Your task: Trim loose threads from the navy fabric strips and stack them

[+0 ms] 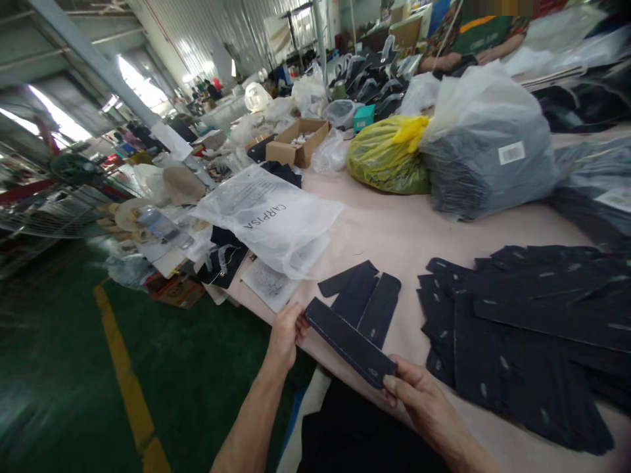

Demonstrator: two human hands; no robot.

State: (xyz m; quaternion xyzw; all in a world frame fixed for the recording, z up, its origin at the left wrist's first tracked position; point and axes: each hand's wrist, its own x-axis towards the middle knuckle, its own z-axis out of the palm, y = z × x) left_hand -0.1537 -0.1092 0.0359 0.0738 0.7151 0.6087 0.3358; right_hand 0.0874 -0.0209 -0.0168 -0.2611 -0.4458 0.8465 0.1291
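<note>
A dark, flat fabric strip point(348, 345) with a small pale mark near one end is stretched between my two hands, above the table's near edge. My left hand point(288, 332) pinches its far-left end. Its other end, beside the mark, is gripped between the thumb and fingers of my right hand point(414, 391). Just beyond it, several similar dark strips point(379, 305) lie fanned on the table. A large spread pile of dark strips point(522, 328), many bearing pale marks, covers the table to the right of my right hand.
A translucent printed plastic bag point(266, 220) lies at the table's left edge. Farther back stand a yellow plastic bag point(384, 157), a large clear bag of dark pieces point(493, 151) and an open cardboard box point(298, 144). Another person point(473, 39) is across the table.
</note>
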